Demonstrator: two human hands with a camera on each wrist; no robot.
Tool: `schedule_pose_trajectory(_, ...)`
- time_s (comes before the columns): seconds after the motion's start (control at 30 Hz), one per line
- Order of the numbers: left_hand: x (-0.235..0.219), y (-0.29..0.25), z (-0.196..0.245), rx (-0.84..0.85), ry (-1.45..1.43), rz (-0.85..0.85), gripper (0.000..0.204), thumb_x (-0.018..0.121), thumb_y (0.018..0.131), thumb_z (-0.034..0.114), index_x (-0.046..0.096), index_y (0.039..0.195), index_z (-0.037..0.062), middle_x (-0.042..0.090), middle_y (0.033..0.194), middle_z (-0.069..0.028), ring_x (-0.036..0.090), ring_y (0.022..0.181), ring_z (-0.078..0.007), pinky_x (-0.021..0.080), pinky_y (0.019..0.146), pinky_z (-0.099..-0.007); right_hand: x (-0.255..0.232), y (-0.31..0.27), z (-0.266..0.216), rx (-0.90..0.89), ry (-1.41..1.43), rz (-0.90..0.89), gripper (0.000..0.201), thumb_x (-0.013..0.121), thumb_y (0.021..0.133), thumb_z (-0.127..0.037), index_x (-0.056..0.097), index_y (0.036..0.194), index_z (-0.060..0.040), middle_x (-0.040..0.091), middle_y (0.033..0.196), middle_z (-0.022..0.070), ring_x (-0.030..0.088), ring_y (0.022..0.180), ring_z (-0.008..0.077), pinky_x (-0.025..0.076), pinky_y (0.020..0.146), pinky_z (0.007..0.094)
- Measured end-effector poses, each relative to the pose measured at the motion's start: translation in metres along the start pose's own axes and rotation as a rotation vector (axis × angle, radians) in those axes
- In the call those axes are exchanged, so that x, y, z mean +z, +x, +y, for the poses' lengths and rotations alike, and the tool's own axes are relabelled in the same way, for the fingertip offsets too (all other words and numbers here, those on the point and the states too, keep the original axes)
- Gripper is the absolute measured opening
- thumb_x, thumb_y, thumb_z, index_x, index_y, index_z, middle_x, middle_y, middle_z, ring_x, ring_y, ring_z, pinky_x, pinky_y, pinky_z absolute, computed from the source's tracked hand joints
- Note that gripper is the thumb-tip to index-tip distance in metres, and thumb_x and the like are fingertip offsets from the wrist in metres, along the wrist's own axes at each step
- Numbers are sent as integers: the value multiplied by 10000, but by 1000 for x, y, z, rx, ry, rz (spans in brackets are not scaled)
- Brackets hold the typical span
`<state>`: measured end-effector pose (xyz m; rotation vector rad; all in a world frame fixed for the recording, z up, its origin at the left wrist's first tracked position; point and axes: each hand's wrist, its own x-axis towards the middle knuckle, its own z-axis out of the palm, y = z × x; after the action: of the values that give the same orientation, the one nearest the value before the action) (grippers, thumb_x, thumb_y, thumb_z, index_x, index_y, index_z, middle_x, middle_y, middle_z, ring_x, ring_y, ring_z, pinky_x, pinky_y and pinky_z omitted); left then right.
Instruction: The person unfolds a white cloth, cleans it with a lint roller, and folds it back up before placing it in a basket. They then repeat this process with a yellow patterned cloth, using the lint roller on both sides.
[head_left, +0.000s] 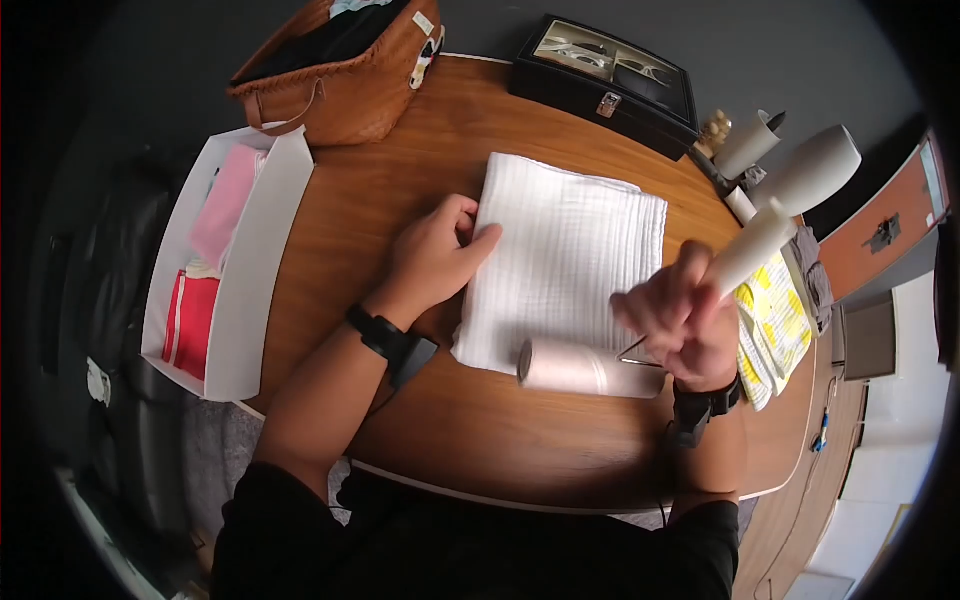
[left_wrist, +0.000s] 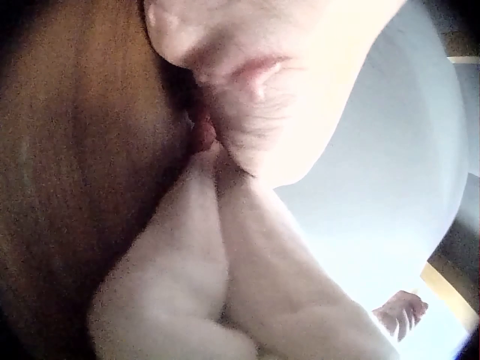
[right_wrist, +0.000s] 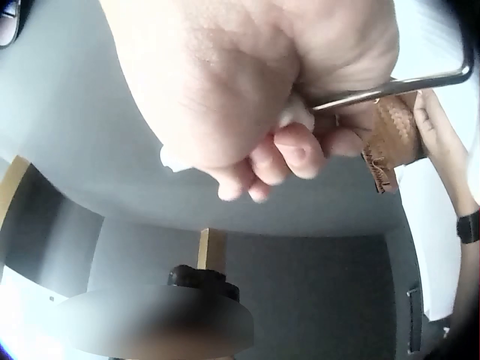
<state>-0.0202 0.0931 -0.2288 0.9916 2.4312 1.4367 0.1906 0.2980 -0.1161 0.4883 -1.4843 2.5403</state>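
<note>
A folded white cloth (head_left: 560, 250) lies on the table. My left hand (head_left: 430, 258) is at its left edge, thumb on the cloth and fingers bent in, gripping that edge; the left wrist view shows this hand (left_wrist: 262, 90) close up. My right hand (head_left: 685, 315) is curled round the white handle (head_left: 752, 248) of a lint roller, above the cloth's lower right side. The pale roller (head_left: 565, 367) lies across the cloth's bottom edge. In the right wrist view a bent metal rod (right_wrist: 390, 90) comes out of the right hand (right_wrist: 255, 90).
A white box (head_left: 262, 280) with pink and red cloths stands at left. Behind are a brown woven bag (head_left: 350, 105) and a black glass-topped case (head_left: 600, 95). At right sit a yellow-and-white cloth (head_left: 772, 335), a white lamp-like object (head_left: 815, 170) and a paper roll (head_left: 745, 150).
</note>
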Motion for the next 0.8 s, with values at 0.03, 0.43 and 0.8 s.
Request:
schedule_pose_trajectory(0.03, 0, 0, 0, -2, -4, 3, 339, 784, 1014, 260, 649, 1196, 7, 752, 907, -70, 677, 760, -139, 536, 689, -314, 3, 4, 2, -46, 70, 136, 326, 628, 1120, -403, 588, 984, -109, 426, 675, -58, 394, 605, 98, 402, 704, 310)
schedule_pose_trajectory(0.43, 3, 1, -7, -11, 23, 60, 329, 704, 1062, 381, 679, 1177, 74, 796, 1022, -105, 758, 885, -302, 579, 781, -424, -25, 16, 44, 47, 37, 583, 227, 590, 1126, -204, 593, 929, -91, 463, 694, -24, 494, 703, 144, 464, 760, 328)
schedule_pose_trajectory(0.8, -16, 15, -10, -213, -385, -111, 319, 528, 1171, 325, 687, 1181, 49, 690, 907, -17, 570, 749, -88, 486, 698, -241, -7, 4, 35, 202, -450, 204, 425, 601, 1120, -217, 733, 823, 56, 738, 831, 157, 655, 760, 203, 542, 759, 354)
